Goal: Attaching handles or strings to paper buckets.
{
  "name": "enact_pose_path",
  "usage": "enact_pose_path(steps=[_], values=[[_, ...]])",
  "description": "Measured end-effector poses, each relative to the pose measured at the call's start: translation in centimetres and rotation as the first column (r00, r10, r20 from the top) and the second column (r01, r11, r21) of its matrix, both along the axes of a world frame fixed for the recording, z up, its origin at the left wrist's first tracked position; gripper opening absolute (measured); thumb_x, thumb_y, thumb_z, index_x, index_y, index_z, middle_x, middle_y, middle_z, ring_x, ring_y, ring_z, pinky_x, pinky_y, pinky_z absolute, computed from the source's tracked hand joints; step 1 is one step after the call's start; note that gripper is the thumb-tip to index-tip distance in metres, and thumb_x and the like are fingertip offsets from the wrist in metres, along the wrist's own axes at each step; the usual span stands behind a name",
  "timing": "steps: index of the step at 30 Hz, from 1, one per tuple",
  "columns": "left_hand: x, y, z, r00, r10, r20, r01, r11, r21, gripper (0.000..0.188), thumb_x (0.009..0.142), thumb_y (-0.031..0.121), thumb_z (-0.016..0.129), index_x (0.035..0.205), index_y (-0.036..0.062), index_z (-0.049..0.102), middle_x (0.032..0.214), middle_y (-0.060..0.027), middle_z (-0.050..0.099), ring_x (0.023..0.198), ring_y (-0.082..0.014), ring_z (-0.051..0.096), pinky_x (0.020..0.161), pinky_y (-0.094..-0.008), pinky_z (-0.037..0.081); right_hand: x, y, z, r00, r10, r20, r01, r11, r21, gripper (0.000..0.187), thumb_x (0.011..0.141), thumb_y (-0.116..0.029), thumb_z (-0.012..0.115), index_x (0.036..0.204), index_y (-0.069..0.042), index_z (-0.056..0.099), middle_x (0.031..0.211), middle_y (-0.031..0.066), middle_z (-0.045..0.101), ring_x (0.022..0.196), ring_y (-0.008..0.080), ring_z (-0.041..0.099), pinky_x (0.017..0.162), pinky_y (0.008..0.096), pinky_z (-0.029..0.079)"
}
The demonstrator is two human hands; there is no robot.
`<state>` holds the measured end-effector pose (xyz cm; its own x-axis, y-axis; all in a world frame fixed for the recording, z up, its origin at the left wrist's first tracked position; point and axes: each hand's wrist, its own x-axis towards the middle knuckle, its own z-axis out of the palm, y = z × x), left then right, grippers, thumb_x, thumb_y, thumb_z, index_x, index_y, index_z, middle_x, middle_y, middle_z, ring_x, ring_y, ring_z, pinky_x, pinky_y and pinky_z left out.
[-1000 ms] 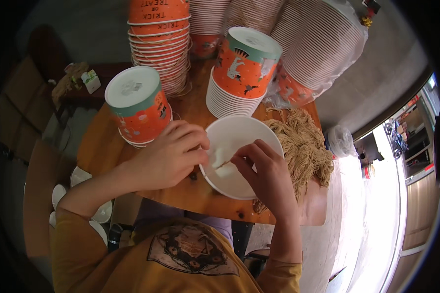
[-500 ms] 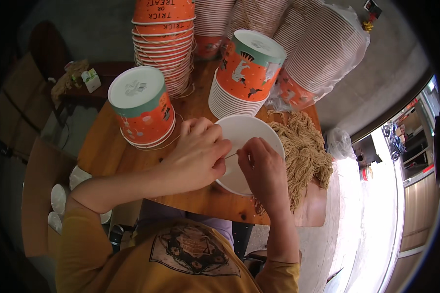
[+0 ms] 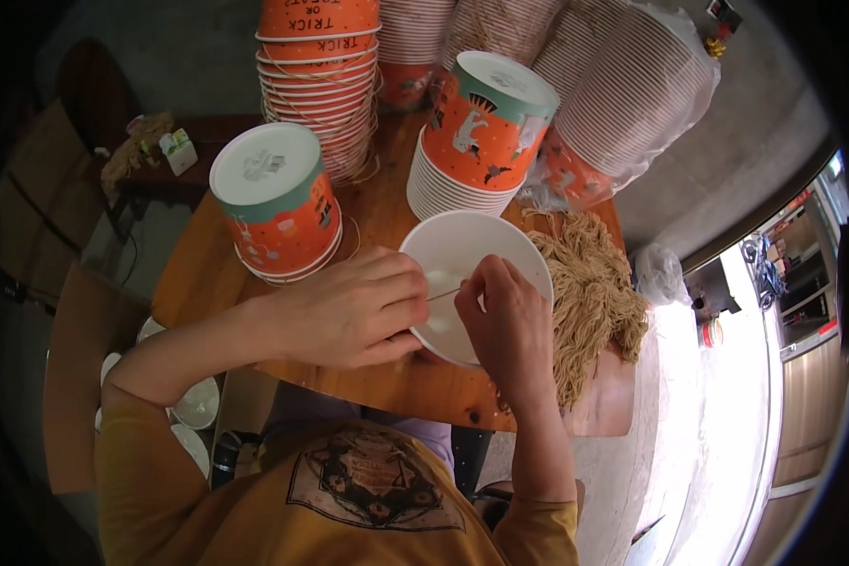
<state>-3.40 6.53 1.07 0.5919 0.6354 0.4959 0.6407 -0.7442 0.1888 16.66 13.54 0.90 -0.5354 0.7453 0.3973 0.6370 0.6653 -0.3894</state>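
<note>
Left hand [image 3: 363, 311]: I am keeping it at the left rim of the open bucket; its fingers are curling and bunching together, but the back of the hand is hiding the tips, so I cannot tell whether they are pinching the string.
Right hand [image 3: 509, 330]: I am holding it over the right side of the bucket's mouth, with thumb and forefinger pinching the string and the other fingers folding toward the palm.
String [image 3: 442, 295]: It is spanning the short gap between both hands, crossing above the white interior.
Open bucket [image 3: 467, 243]: It is occupying the near middle of the counter [image 3: 335, 379], its mouth facing up; the hands are partly covering it, so I cannot tell whether its base is resting flat.
Change, last half second: The left hand is now lying flatter and farther left, exposing more of the interior and a longer run of string.
Consequence: I judge that the work is continuing on the string, with the right-hand pinch keeping control of it.
Right side: A loose tan string bundle [image 3: 590, 302] is lying just beside the bucket.
Left side: An inverted orange bucket [image 3: 283, 226] is standing beyond the left forearm.
Far side: An inverted bucket stack [image 3: 486, 137] and a plastic-wrapped stack [image 3: 632, 104] are standing behind.
</note>
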Motion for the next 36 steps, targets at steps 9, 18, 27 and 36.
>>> enact_pose_path(steps=[9, 18, 27, 36], values=[[0.4, -0.7, 1.7, 0.987, 0.121, -0.11, -0.124, 0.992, -0.024, 0.015, 0.083, 0.018, 0.069, 0.088, 0.0047, 0.063, 0.096, -0.0051, 0.056, 0.093, -0.0238, 0.054, 0.078, -0.0364, 0.046, 0.4, 0.2, 0.1, 0.997, -0.052, -0.047, 0.05, 0.998, -0.048, 0.016, 0.088, -0.015, 0.058, 0.081, -0.004, 0.05, 0.078, 0.0149, 0.062, 0.067, 0.0373, 0.061, 0.06, 0.0474, 0.049], [-1.3, 3.8, -0.1, 0.939, 0.329, 0.098, -0.309, 0.935, -0.175, 0.024, 0.092, 0.018, 0.055, 0.083, -0.0031, 0.063, 0.091, -0.0129, 0.056, 0.086, -0.0304, 0.054, 0.079, -0.04, 0.047, 4.6, 0.7, 1.2, 0.542, -0.281, -0.792, -0.316, 0.805, -0.502, 0.009, 0.098, -0.011, 0.054, 0.098, -0.004, 0.061, 0.079, -0.0045, 0.055, 0.055, -0.0012, 0.038, 0.048, 0.0161, 0.029], [-4.2, 10.2, -0.6, 0.977, 0.039, 0.212, -0.007, 0.989, -0.151, 0.019, 0.091, 0.016, 0.057, 0.082, -0.0001, 0.06, 0.094, -0.0087, 0.057, 0.091, -0.0252, 0.055, 0.082, -0.0345, 0.046, 7.0, -0.6, -0.2, 0.024, -0.542, -0.84, -0.847, 0.435, -0.305, 0.015, 0.1, -0.015, 0.048, 0.108, -0.004, 0.055, 0.065, -0.0064, 0.033, 0.049, 0.002, 0.026, 0.039, 0.0179, 0.022], [9.2, -0.7, -0.7, 0.68, 0.184, 0.709, 0.289, 0.823, -0.49, 0.062, 0.089, 0.001, 0.063, 0.139, 0.0105, 0.027, 0.104, -0.0079, 0.056, 0.083, -0.0124, 0.056, 0.073, -0.027, 0.047, 2.9, -2.7, 2.4, -0.029, -0.501, -0.865, -0.827, 0.499, -0.261, 0.014, 0.1, -0.014, 0.048, 0.11, -0.005, 0.054, 0.067, -0.006, 0.033, 0.052, 0.0028, 0.026, 0.043, 0.019, 0.022]])
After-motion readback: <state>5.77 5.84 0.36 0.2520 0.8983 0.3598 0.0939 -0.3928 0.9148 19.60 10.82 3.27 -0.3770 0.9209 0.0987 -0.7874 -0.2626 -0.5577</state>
